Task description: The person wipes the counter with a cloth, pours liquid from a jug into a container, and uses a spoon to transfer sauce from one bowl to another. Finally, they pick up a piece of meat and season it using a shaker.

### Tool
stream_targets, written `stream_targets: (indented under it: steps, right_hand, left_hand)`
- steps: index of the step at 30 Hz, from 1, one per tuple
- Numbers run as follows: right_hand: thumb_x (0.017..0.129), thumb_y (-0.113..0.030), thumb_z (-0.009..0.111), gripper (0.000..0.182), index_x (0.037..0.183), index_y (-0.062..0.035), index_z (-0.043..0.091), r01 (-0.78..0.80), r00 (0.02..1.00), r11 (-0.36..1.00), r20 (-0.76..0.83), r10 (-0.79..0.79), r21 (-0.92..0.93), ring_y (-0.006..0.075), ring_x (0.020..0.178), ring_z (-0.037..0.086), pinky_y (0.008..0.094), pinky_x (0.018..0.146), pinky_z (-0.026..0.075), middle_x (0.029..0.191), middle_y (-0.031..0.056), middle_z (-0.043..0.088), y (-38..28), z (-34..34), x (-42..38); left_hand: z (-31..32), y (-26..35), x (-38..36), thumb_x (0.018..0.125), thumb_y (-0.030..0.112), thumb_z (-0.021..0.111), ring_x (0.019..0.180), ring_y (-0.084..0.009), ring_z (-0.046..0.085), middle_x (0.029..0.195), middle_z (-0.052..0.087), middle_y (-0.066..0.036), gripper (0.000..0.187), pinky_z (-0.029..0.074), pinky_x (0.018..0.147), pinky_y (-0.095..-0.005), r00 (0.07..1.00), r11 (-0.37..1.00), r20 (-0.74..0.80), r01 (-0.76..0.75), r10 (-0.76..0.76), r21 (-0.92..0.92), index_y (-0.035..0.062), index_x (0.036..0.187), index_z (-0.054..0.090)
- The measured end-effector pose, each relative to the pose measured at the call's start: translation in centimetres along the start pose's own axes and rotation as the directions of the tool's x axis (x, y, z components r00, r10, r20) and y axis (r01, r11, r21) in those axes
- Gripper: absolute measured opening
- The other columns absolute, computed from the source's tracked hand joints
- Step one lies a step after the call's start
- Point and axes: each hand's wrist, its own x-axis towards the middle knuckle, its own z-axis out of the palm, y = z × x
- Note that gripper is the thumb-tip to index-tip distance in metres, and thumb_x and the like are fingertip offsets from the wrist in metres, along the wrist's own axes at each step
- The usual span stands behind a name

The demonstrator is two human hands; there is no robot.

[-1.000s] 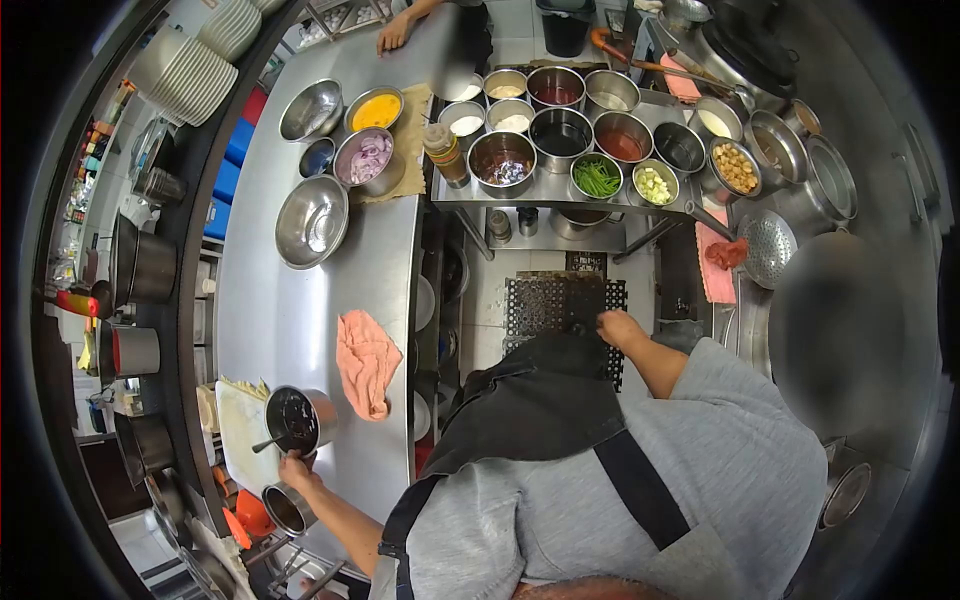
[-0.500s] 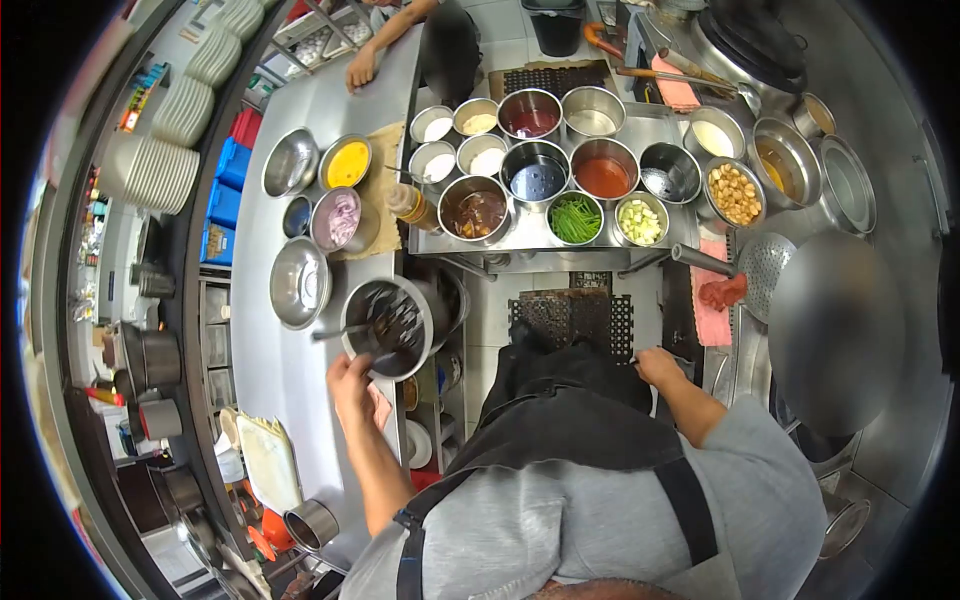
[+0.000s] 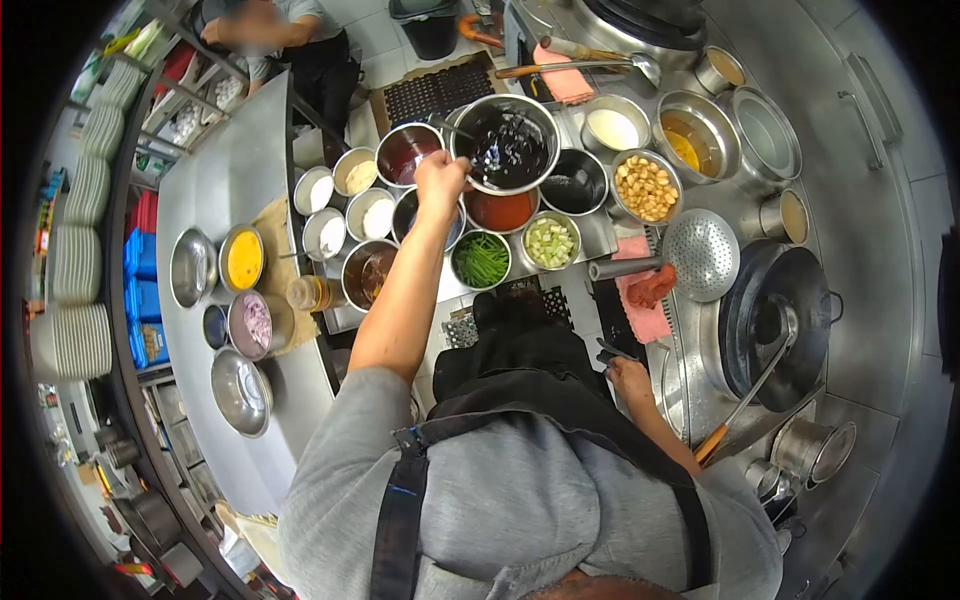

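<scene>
My left hand [image 3: 440, 182] is closed on the rim of a round steel pot [image 3: 545, 180] with glossy dark contents. It is over the back of the ingredient stand, partly covering the containers below. A utensil handle [image 3: 448, 125] sticks out over the pot's left edge. Under my left arm, a container of brown sauce [image 3: 362, 272] is partly hidden. Chopped greens [image 3: 480, 262] and pale green cubes [image 3: 551, 243] stand in front. Low beside the stove edge, my right hand [image 3: 632, 384] is closed around a thin dark object [image 3: 614, 350], whose kind I cannot make out.
Bowls of yellow liquid [image 3: 244, 259] and sliced onion [image 3: 256, 322] stand on the left counter [image 3: 190, 395]. A wok [image 3: 800, 325] with a long-handled ladle [image 3: 745, 402] and a perforated strainer [image 3: 705, 255] are at right. Another person [image 3: 320, 60] is at the upper left.
My left hand has carried the pot from the left counter's edge rightward and up over the stand. The view has turned, bringing the wok into sight. My right hand is still low at right.
</scene>
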Motion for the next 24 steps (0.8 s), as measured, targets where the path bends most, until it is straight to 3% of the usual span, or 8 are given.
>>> stream_targets:
  steps: [5,10,12,13,15,19,23,24]
  right_hand:
    - [0.081,-0.014,0.068,0.026,0.102,0.0003,0.066,0.071,0.997,0.991,-0.048,-0.066,0.11,0.0321,0.072,0.065,0.0385,0.067,0.05,0.08,0.0183,0.067,-0.7,-1.4,0.4]
    - [0.083,-0.015,0.067,0.029,0.108,0.0,0.064,0.119,0.993,0.962,-0.052,-0.109,0.247,0.0266,0.07,0.065,0.0347,0.066,0.051,0.084,0.0161,0.068,-1.1,-5.9,2.5]
    - [0.084,-0.015,0.067,0.03,0.11,-0.0007,0.064,0.145,0.986,0.958,-0.116,-0.119,0.247,0.0226,0.069,0.065,0.0326,0.065,0.051,0.086,0.015,0.068,-0.7,-7.7,2.6]
    - [0.084,-0.015,0.067,0.03,0.11,-0.0007,0.064,0.14,0.987,0.96,-0.106,-0.118,0.244,0.0226,0.069,0.065,0.0326,0.065,0.051,0.086,0.015,0.068,-0.5,-8.4,2.6]
    - [0.084,-0.016,0.066,0.026,0.105,0.0002,0.065,0.119,0.992,0.936,-0.079,-0.098,0.33,0.0336,0.079,0.063,0.0394,0.073,0.049,0.086,0.0174,0.067,0.0,-9.5,2.9]
    - [0.083,-0.014,0.067,0.027,0.106,-0.0003,0.064,0.138,0.99,0.923,-0.034,-0.134,0.358,0.0315,0.079,0.064,0.0382,0.072,0.049,0.086,0.0163,0.066,1.4,-10.1,3.3]
    - [0.083,-0.013,0.067,0.027,0.107,-0.0002,0.064,0.125,0.992,0.919,-0.033,-0.121,0.373,0.0312,0.078,0.064,0.0375,0.071,0.049,0.087,0.0166,0.066,2.1,-10.3,3.5]
    - [0.083,-0.013,0.067,0.026,0.106,-0.0001,0.064,0.11,0.993,0.918,-0.016,-0.113,0.381,0.0312,0.077,0.064,0.0374,0.071,0.05,0.087,0.0168,0.066,1.8,-10.8,3.5]
  left_hand:
    - [9.3,-2.5,7.7,0.072,0.001,0.062,0.054,-0.0196,0.06,0.068,0.061,-0.011,0.008,0.053,0.046,-0.0334,0.997,0.997,-0.045,0.06,-0.062,-0.045,-0.0039,0.068,0.058]
    - [16.0,-3.6,9.1,0.071,0.0,0.059,0.056,-0.0242,0.064,0.07,0.063,-0.015,0.008,0.053,0.045,-0.0348,0.971,0.982,-0.186,0.125,-0.15,-0.142,-0.0077,0.072,0.06]
    - [17.5,-4.8,9.1,0.075,-0.003,0.06,0.07,-0.0251,0.065,0.09,0.063,-0.018,0.016,0.061,0.053,-0.036,0.939,0.956,-0.239,0.199,-0.249,-0.216,-0.0112,0.089,0.058]
    - [17.9,-5.5,9.1,0.075,-0.003,0.06,0.07,-0.0251,0.065,0.09,0.063,-0.018,0.016,0.061,0.053,-0.036,0.935,0.954,-0.243,0.207,-0.258,-0.217,-0.0112,0.089,0.058]
    - [18.6,-6.9,9.6,0.075,-0.002,0.06,0.07,-0.0258,0.065,0.091,0.063,-0.018,0.017,0.061,0.053,-0.0357,0.91,0.96,-0.308,0.254,-0.278,-0.115,-0.0113,0.089,0.059]
    - [19.8,-10.0,10.6,0.076,-0.003,0.057,0.06,-0.026,0.063,0.078,0.061,-0.018,0.008,0.056,0.045,-0.0362,0.863,0.929,-0.349,0.311,-0.365,-0.203,-0.0091,0.08,0.058]
    - [19.7,-13.5,12.9,0.077,-0.001,0.054,0.058,-0.0281,0.061,0.073,0.06,-0.017,0.006,0.046,0.042,-0.0371,0.797,0.905,-0.452,0.422,-0.401,-0.058,-0.004,0.078,0.059]
    - [19.0,-16.6,15.0,0.079,0.001,0.052,0.057,-0.0288,0.06,0.074,0.06,-0.017,0.009,0.045,0.044,-0.0403,0.847,0.891,-0.453,0.404,-0.278,0.209,-0.0036,0.08,0.06]
